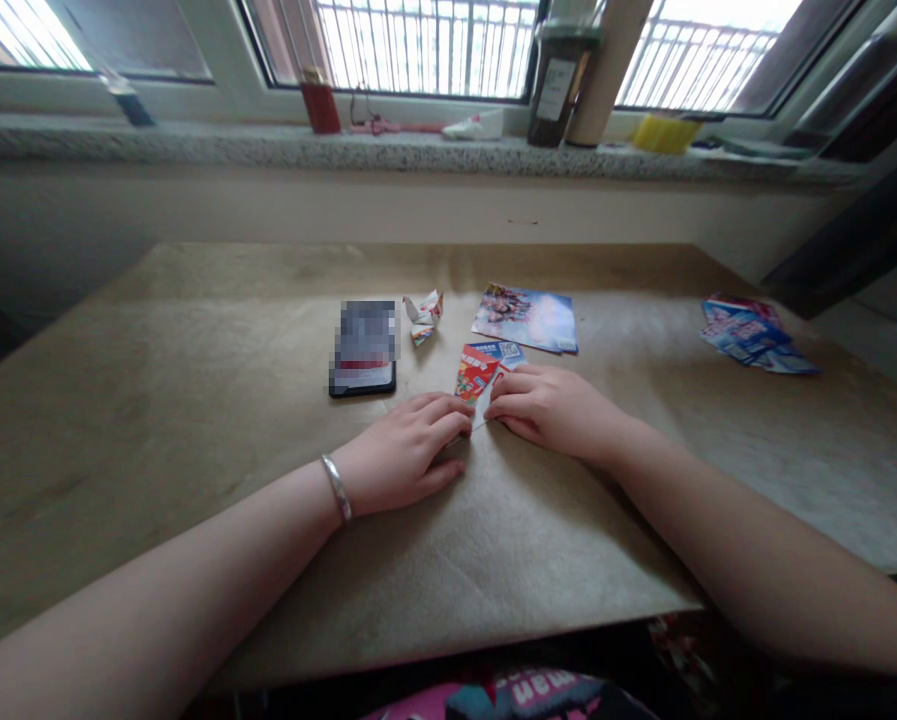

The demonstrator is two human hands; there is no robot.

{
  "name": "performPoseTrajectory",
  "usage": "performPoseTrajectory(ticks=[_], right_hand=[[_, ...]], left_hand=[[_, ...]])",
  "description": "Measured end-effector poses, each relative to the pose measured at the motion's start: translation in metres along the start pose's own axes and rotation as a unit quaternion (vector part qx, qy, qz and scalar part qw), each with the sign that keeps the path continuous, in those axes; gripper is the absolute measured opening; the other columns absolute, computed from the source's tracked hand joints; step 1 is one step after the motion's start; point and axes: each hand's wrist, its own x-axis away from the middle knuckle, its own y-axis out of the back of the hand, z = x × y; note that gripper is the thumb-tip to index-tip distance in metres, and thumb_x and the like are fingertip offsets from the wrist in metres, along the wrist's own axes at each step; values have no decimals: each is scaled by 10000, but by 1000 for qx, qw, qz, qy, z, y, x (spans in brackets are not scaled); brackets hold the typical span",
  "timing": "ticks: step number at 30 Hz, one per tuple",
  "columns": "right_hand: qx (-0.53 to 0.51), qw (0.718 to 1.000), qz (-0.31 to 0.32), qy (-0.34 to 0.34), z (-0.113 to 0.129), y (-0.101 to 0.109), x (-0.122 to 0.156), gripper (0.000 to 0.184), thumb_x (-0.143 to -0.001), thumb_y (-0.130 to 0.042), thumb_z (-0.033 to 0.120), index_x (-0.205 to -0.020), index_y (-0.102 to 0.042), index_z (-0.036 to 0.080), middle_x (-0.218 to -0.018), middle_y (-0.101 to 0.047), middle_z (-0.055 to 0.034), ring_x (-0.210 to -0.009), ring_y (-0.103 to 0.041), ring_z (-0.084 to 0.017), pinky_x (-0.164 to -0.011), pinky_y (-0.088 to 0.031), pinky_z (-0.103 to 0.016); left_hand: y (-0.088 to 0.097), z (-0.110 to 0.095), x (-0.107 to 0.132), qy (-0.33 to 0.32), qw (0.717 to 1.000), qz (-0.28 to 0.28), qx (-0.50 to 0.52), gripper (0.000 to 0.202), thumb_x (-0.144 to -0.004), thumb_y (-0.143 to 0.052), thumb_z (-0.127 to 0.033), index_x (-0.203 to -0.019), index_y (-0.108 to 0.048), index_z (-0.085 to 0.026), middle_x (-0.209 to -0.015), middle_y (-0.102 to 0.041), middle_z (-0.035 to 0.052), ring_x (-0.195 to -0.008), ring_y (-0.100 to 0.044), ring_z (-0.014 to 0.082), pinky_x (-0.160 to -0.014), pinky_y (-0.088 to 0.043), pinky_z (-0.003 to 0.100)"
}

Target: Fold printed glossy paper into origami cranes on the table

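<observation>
Between my hands lies a partly folded sheet of printed paper (pixel 478 372), red and blue with a small square code and a white underside showing. My left hand (pixel 418 450), with a silver bracelet (pixel 336 487) at its wrist, has bent fingers holding the paper's near left edge against the table. The fingers of my right hand (pixel 549 405) are pressed together on its right side and cover part of it. Just beyond, a folded paper figure (pixel 423 317) with pointed tips rests beside a phone (pixel 364 347).
A glossy printed sheet (pixel 530 318) lies behind my right hand. Several blue and red leaflets (pixel 755 333) are fanned out at the right of the table (pixel 193 420). A dark lidded jar (pixel 557 85), a red container (pixel 320 103) and a yellow item (pixel 665 133) stand on the windowsill.
</observation>
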Motion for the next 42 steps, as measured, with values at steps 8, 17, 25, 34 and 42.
performPoseTrajectory(ticks=[8, 17, 25, 34, 42], right_hand=[[21, 1000, 4, -20, 6, 1, 0, 211, -860, -493, 175, -879, -698, 222, -955, -672, -53, -850, -575, -172, -707, -430, -266], [20, 1000, -4, -17, 4, -1, 3, 203, -861, -495, 176, -859, -692, 222, -932, -670, -42, -832, -575, -161, -687, -416, -259], [15, 1000, -5, -18, 5, -2, 3, 200, -859, -499, 176, -851, -693, 224, -930, -672, -40, -841, -575, -164, -681, -412, -260], [19, 1000, -4, -3, 4, 0, 5, 220, -866, -487, 176, -892, -699, 225, -940, -678, -40, -862, -587, -176, -711, -438, -272], [-28, 999, -6, 30, 6, -2, 0, 245, -880, -475, 158, -925, -701, 242, -1030, -696, -11, -943, -593, -171, -798, -460, -289]], left_hand=[[6, 3, 2, -9, 1000, 1, 17, 142, -868, -533, -243, -982, -584, -174, -1175, -562, 84, -1143, -485, 220, -996, -416, 377], [9, 6, 3, -24, 1000, 6, 8, 126, -879, -511, -227, -912, -621, -174, -1044, -604, 62, -999, -541, 187, -892, -463, 321], [12, 8, 5, -56, 998, -6, 22, 151, -879, -500, -224, -852, -642, -178, -981, -625, 60, -1017, -551, 188, -909, -469, 319], [13, 9, 4, -65, 997, -16, 49, 213, -905, -461, -233, -811, -639, -163, -941, -630, 74, -1027, -556, 189, -924, -468, 320], [2, 13, 4, -23, 998, -54, -21, 255, -905, -445, -213, -1101, -599, -159, -1268, -539, 107, -1178, -495, 215, -1028, -408, 397]])
